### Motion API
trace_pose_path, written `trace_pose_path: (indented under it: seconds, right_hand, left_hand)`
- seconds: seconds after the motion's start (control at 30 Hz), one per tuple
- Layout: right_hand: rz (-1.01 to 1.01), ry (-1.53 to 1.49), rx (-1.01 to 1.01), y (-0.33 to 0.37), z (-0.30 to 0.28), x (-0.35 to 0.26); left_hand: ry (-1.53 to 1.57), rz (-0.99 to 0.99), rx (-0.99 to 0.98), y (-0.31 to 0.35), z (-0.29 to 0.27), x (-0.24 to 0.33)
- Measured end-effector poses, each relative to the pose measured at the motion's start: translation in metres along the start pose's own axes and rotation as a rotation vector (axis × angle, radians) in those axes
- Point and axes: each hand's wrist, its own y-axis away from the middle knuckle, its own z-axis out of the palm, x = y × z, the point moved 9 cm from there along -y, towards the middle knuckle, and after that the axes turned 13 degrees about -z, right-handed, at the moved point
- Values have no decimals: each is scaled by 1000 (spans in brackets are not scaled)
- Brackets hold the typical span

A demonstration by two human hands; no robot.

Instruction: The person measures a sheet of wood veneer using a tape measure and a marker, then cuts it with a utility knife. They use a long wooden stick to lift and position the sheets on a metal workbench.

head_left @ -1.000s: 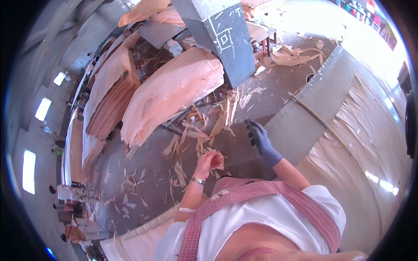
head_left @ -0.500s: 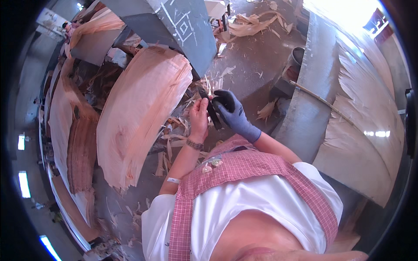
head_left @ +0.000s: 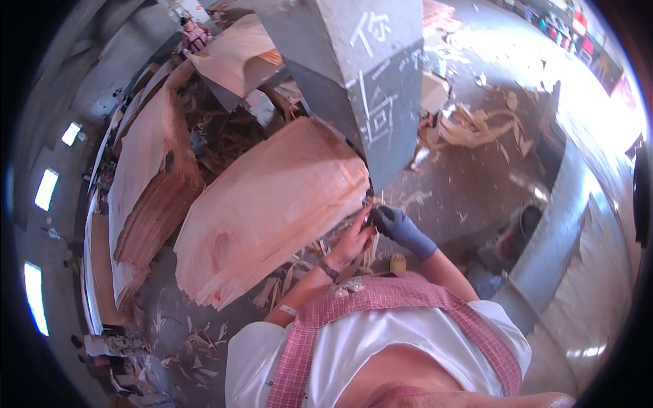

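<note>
My bare left hand (head_left: 352, 244), with a dark band at its wrist, is just in front of the near corner of a large stack of thin wood veneer sheets (head_left: 265, 204). Its fingers are closed and point up toward the pillar. Pressed close beside it, my right hand (head_left: 403, 230) wears a grey-blue glove with dark fingertips, and its fingers curl inward. Something small and dark shows between the two hands; most of it is hidden, so its kind cannot be made out.
A grey pillar (head_left: 381, 88) with white marks rises just beyond my hands. Another veneer stack (head_left: 153, 197) lies at the left. Torn veneer strips (head_left: 476, 129) litter the floor behind the pillar. At the right is a metal-edged surface (head_left: 554, 231) bearing pale sheets. A person (head_left: 195, 35) is far back.
The view has swung, so the pillar and veneer stack are farther right in it. My hands remain together, now by the stack's corner. The long dark flat tool between them is mostly hidden now.
</note>
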Motion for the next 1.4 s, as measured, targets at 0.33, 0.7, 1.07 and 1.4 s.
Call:
trace_pose_path:
  seconds: [0.33, 0.7, 1.07, 1.4]
  right_hand:
    - [-654, 1015, -295, -78, 13, -45]
    - [-444, 743, 6, -140, 44, -69]
    - [-104, 1, -77, -163, 50, -37]
    - [-1148, 1068, -126, -105, 115, -143]
  left_hand:
    - [164, -68, 41, -48, -50, 16]
    - [336, -57, -57, -30, -124, 54]
    - [-80, 45, -16, 2, -160, 58]
    - [513, -133, 74, -2, -195, 44]
